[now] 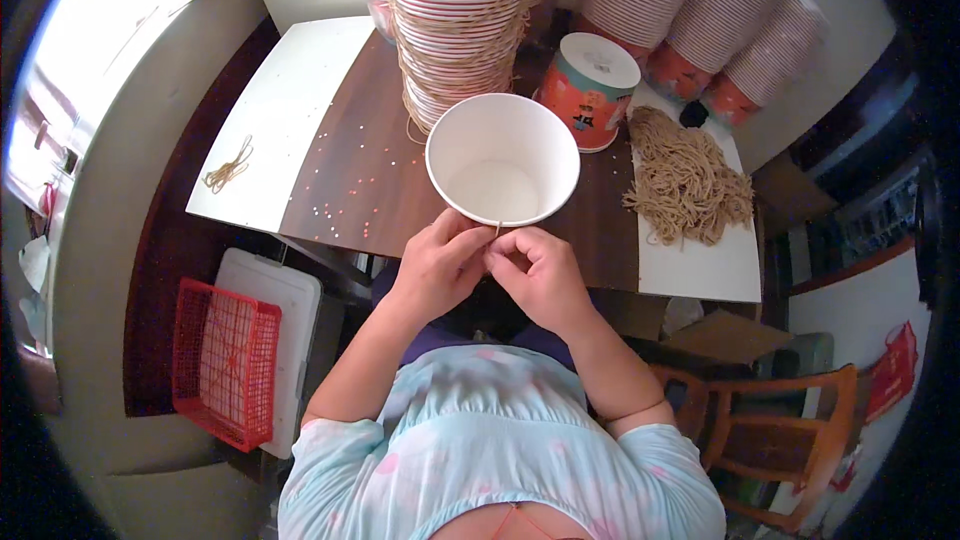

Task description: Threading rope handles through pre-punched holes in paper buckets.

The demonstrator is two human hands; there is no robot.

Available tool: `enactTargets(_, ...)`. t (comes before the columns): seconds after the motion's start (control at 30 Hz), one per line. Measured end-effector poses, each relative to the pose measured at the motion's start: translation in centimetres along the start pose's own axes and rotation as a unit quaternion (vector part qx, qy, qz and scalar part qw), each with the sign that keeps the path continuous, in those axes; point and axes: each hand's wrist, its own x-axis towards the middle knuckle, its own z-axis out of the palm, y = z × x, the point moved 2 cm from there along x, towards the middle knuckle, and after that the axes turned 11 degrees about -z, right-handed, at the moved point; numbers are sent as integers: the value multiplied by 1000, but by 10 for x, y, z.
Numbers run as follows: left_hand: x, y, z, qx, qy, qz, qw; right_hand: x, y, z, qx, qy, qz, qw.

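Note:
A white paper bucket [502, 158] stands open-mouthed on the brown table [340, 170] just in front of me. My left hand [437, 265] and my right hand [537, 273] meet at its near rim, fingertips pinched together on a thin tan string [497, 228] that comes out of the rim. A heap of the same tan strings [686, 178] lies on a white sheet [715, 265] to the right. An upturned orange bucket [590, 88] stands behind the white one.
Tall stacks of orange and white buckets [458, 25] with string handles stand at the back, more stacks [715, 15] at the back right. A few loose strings [228, 169] lie on a white board at left. A red basket [224, 360] sits on the floor left, a wooden chair [775, 430] right.

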Motion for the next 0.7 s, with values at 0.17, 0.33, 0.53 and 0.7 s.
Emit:
enactTargets(0.17,-4,-7,9,-22,44,-20,999,-3,15,2,-39,23,1,999)
enactTargets(0.33,-7,-8,14,-48,67,-64,995,-4,18,-2,-150,46,-66,985)
enactTargets(0.53,-15,-12,28,-335,16,-306,891,-4,19,7,-399,67,-247,880)
enactTargets(0.7,-13,-11,17,-471,-34,-382,794,5,19,9,-80,92,-106,987)
